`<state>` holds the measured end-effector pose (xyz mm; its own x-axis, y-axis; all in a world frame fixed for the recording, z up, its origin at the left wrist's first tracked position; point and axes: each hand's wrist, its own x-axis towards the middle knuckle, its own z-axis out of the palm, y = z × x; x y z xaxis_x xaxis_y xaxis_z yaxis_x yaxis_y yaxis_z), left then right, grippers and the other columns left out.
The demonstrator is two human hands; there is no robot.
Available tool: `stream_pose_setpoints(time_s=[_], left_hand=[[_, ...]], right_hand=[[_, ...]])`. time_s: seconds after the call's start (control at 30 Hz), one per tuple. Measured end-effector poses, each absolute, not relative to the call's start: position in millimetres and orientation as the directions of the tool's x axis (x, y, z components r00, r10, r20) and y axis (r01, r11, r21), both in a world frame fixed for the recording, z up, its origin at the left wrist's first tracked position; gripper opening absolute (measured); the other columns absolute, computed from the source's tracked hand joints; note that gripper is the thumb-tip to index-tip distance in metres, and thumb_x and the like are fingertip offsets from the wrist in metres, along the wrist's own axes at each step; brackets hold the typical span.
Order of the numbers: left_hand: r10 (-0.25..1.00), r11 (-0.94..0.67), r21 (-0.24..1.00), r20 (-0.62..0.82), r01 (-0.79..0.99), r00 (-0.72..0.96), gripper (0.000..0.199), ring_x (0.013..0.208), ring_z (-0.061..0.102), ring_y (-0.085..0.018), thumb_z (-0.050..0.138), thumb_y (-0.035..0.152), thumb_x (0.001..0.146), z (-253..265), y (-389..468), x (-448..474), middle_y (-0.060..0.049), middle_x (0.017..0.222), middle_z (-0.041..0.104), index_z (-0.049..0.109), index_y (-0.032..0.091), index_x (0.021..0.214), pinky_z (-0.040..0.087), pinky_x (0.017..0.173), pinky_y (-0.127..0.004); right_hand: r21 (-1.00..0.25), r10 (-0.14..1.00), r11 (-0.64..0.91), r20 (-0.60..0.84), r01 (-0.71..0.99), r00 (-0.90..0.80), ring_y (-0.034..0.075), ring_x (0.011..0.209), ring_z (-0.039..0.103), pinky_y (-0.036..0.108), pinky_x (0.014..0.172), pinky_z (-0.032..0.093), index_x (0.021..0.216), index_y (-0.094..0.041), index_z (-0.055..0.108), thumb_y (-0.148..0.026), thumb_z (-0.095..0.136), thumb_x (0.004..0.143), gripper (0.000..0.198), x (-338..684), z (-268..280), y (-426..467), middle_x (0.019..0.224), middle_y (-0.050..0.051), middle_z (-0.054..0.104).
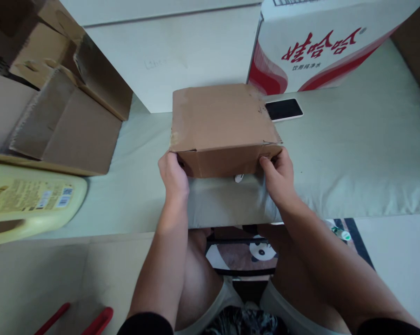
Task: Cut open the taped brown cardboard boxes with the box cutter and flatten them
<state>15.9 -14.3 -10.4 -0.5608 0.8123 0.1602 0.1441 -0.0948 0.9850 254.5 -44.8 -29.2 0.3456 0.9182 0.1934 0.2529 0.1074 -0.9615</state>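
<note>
Holding a brown box [222, 118] in the middle of the clock, the left hand [175, 174] is pinching its near corner between seven and eight o'clock. The right hand [278, 174] is pinching the other near corner at four o'clock, its thumb pressing on the near side. Some fingers are hiding, but each grip is squeezing the box. The box is staying over the green tabletop [352, 153]; I cannot tell if its bottom is touching. A small white thing [238, 178] is peeking out between five and six o'clock. A phone [286, 109] is lying between two and three, partly hiding behind the box. A white box with red writing [307, 77] is standing near two, a big white box [196, 56] is standing at eleven, an open brown box [82, 128] is sitting at nine, and a yellow jug [31, 200] is showing at eight.
</note>
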Motion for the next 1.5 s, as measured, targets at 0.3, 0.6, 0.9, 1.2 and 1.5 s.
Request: stream_pose_setpoints(time_s=[0.3,0.6,0.9,1.2,1.5], left_hand=[[0.814,-0.105,0.986,0.160,0.130,-0.558,0.033,0.057,0.033,-0.012,0.047,0.027,0.087,-9.5,-12.9,17.4,0.001,0.060,0.032,0.038,0.021,0.057,0.025,0.051,-0.027],[0.814,-0.086,0.987,0.147,0.133,-0.563,0.033,0.057,0.031,-0.012,0.047,0.027,0.087,-10.6,-14.2,17.0,0.002,0.060,0.031,0.037,0.021,0.057,0.024,0.052,-0.028],[0.812,-0.093,0.986,0.155,0.138,-0.562,0.032,0.057,0.030,-0.012,0.048,0.026,0.087,-10.3,-14.0,16.7,0.002,0.061,0.028,0.035,0.022,0.057,0.023,0.052,-0.028],[0.805,-0.089,0.988,0.147,0.128,-0.575,0.034,0.057,0.032,-0.012,0.048,0.024,0.087,-10.0,-13.6,17.2,0.001,0.058,0.032,0.037,0.021,0.055,0.024,0.052,-0.027],[0.804,-0.076,0.989,0.138,0.129,-0.579,0.036,0.056,0.032,-0.012,0.048,0.030,0.088,-7.6,-14.2,18.6,0.002,0.059,0.033,0.036,0.021,0.056,0.023,0.051,-0.028]], right_hand=[[-0.964,0.922,0.088,0.174,0.251,0.345,0.019,0.083,0.056,0.038,0.082,0.050,0.089,-0.025,0.055,-0.033,0.064,0.082,0.014,255.8,-29.4,-44.4,0.085,-0.001,0.062],[-0.968,0.926,0.096,0.172,0.232,0.336,0.020,0.085,0.057,0.039,0.086,0.051,0.089,-0.025,0.055,-0.034,0.065,0.082,0.015,255.1,-30.1,-44.5,0.087,0.000,0.062],[-0.969,0.928,0.090,0.165,0.229,0.335,0.020,0.085,0.057,0.039,0.083,0.051,0.090,-0.026,0.055,-0.034,0.064,0.081,0.015,255.2,-30.2,-44.3,0.087,0.000,0.063],[-0.959,0.925,0.101,0.189,0.265,0.329,0.020,0.084,0.057,0.039,0.082,0.051,0.090,-0.026,0.054,-0.034,0.063,0.083,0.014,255.2,-31.4,-44.6,0.086,0.000,0.063],[-0.967,0.926,0.090,0.170,0.238,0.338,0.021,0.087,0.058,0.040,0.087,0.052,0.090,-0.026,0.055,-0.033,0.065,0.082,0.015,255.7,-32.3,-44.3,0.088,0.000,0.063]])
